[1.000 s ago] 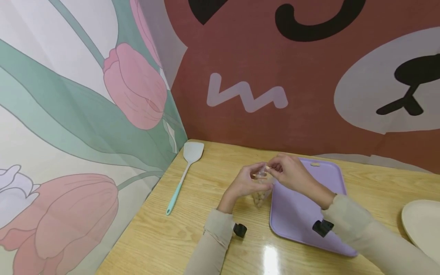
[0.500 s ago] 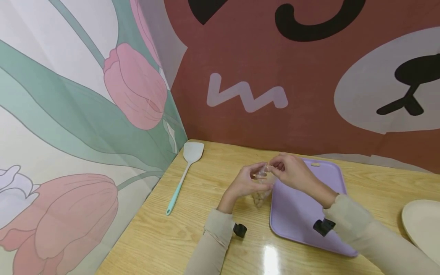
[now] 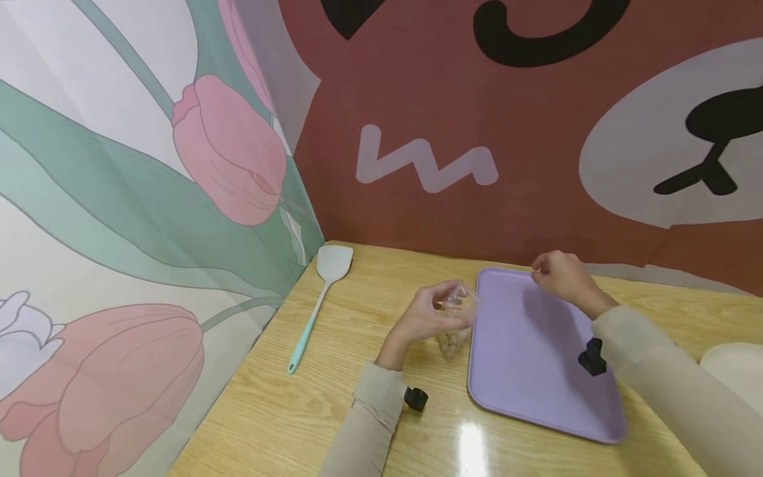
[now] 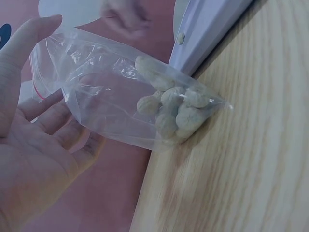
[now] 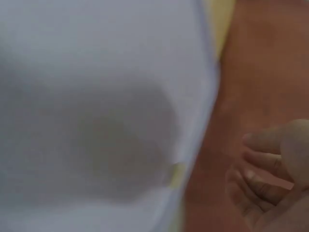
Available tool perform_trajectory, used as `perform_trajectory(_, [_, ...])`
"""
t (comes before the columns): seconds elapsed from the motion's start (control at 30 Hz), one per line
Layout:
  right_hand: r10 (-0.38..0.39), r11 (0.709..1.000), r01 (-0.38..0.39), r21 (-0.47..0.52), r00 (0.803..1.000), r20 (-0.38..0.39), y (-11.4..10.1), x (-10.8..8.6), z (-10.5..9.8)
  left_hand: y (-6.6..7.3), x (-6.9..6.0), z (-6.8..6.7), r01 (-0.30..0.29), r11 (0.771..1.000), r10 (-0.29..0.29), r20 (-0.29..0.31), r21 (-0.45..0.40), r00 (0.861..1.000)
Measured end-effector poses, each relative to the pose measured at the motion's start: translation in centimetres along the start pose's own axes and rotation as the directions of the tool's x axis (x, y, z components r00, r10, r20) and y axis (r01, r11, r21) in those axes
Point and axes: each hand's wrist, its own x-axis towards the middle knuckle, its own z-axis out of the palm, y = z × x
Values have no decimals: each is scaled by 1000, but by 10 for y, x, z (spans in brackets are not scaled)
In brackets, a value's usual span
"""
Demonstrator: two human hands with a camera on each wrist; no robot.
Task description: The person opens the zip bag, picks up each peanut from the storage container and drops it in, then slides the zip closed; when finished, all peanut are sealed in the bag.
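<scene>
My left hand (image 3: 426,315) holds a clear zip bag (image 4: 106,92) near its mouth, thumb on one side and fingers on the other. Pale, lumpy peanuts in their shells (image 4: 176,108) lie at the bottom of the bag, which hangs down close to the wooden table. Over the far edge of the purple tray (image 3: 536,371) is my right hand (image 3: 563,275), its fingers loosely bent. The right wrist view shows nothing between those fingers. One small pale piece (image 5: 177,175) lies near the tray's rim, and in the head view the right hand covers it.
A spatula (image 3: 322,298) with a white head and mint handle lies at the left of the table (image 3: 250,424). At the right edge is part of a cream plate (image 3: 739,371). Printed cloths stand behind and to the left.
My right hand has left the bag's mouth and moved right, to the tray's far edge. The left hand stays in place with the bag. The head view has shifted slightly.
</scene>
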Motion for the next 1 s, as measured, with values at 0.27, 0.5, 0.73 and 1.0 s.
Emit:
perform_trajectory(0.27, [-11, 992, 5, -127, 999, -52, 42, -6, 23, 0, -3, 1, 9, 1000, -9, -15, -17, 1000])
perform_trajectory(0.5, [30, 993, -33, -114, 999, -32, 53, -6, 27, 1, -2, 0, -4, 999, 4, -5, -48, 1000])
perform_trajectory(0.73, [48, 993, -54, -100, 997, -58, 58, -5, 32, 1, 0, 0, -10, 999, 10, 2, -36, 1000])
perform_trajectory(1.0, [-2, 995, -6, -99, 997, -72, 52, -2, 38, -1, -1, -2, 10, 999, -10, 6, -49, 1000])
